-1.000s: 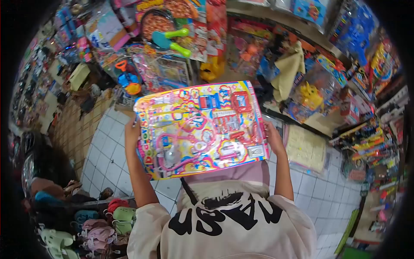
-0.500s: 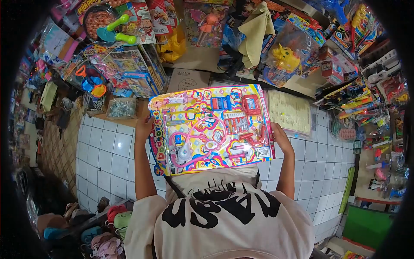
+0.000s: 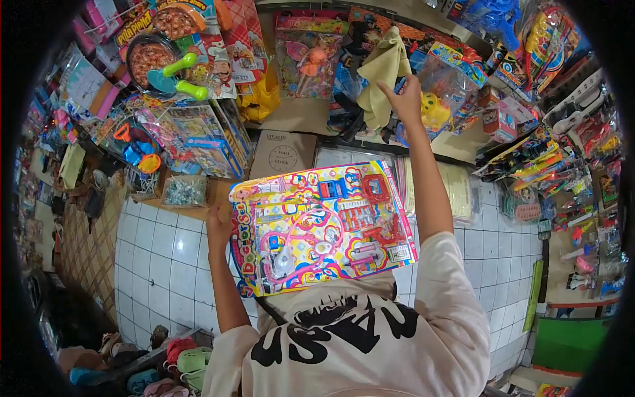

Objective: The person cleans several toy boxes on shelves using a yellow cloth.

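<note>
Big picture first: a packed toy display [image 3: 198, 142] fills the far wall, with white tiled floor [image 3: 159, 258] running below it. In front of the person's chest, held out over those tiles, is the doctor play-set card [image 3: 324, 221], a wide flat sheet with plastic bubbles over the little instruments. It's carried by one side only: the left hand [image 3: 218, 225] has its grip clamped on the card's left edge, thumb on top.

I'd call that card light but floppy. Held at one edge it will likely sag and twist, and the glossy film looks slippery. A pinch on the bare cardboard border is the safe hold, never on the bubbles, which could dent or pop loose.

Up at the shelf edge, a yellow cloth [image 3: 378, 76] hangs draped among the boxed toys. It looks soft and limp and will bunch anywhere you take it. The right hand [image 3: 405, 99] is stretched up there, and its grip looks closed on the cloth's right side.
</note>
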`<state>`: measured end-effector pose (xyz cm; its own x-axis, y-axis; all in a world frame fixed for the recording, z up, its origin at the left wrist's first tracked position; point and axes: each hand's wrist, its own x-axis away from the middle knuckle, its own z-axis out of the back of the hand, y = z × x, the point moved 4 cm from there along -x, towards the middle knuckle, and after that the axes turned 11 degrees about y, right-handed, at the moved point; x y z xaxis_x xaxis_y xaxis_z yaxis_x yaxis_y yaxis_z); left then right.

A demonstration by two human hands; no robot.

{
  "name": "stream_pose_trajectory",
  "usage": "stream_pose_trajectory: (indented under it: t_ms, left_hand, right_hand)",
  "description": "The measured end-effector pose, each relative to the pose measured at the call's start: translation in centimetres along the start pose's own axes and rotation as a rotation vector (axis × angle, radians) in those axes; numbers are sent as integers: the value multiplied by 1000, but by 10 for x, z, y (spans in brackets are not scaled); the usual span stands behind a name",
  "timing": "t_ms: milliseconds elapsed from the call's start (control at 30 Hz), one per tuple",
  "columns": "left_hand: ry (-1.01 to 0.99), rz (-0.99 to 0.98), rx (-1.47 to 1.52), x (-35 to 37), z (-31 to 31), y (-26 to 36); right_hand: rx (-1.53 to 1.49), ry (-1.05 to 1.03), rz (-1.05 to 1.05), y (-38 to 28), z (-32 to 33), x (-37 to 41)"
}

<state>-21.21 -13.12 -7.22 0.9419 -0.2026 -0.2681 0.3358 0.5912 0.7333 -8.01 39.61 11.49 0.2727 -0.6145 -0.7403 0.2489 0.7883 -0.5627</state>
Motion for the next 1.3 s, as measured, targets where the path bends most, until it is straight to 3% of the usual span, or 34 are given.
stream_pose_trajectory:
  t_ms: [67,167,333,433,533,633,767,833,867,967,1000,1100,1133,1233,1300]
  left_hand:
    - [53,-22,36,7,19,20]
    - [114,-78,22,13,49,37]
    - [107,-39,15,23,62,25]
    - [92,-101,84,24,59,31]
    - [108,-153,104,25,55,64]
    - [47,-181,313,25,39,104]
    - [-109,-173,797,31,11,193]
    - [-404,67,1001,39,-12,216]
    - [-550,188,1098,43,-19,220]
    - [-595,90,608,42,-18,208]
    - [-538,182,452,37,-4,212]
    - [-590,9,662,20,16,210]
    - [-460,-32,696,16,21,209]
    - [-372,-64,591,7,47,219]
    - [-394,-40,555,-3,54,221]
  right_hand:
    - [77,-122,-39,-13,-7,-13]
    - [-11,64,-46,-25,5,-14]
    - [-182,334,159,-55,57,-17]
    - [-216,351,110,-65,89,-29]
    - [-245,188,231,-106,128,-29]
    - [-248,-223,274,-148,149,-14]
    - [-412,-635,278,-191,149,25]
    - [-477,-916,233,-199,144,43]
    - [-508,-903,360,-201,142,51]
    - [-331,-1086,271,-197,144,64]
    - [-321,-1055,259,-195,144,65]
    - [-294,-968,225,-182,140,73]
    - [-278,-980,287,-173,135,78]
    - [-268,-840,369,-168,131,84]
    - [-259,-852,259,-167,127,86]
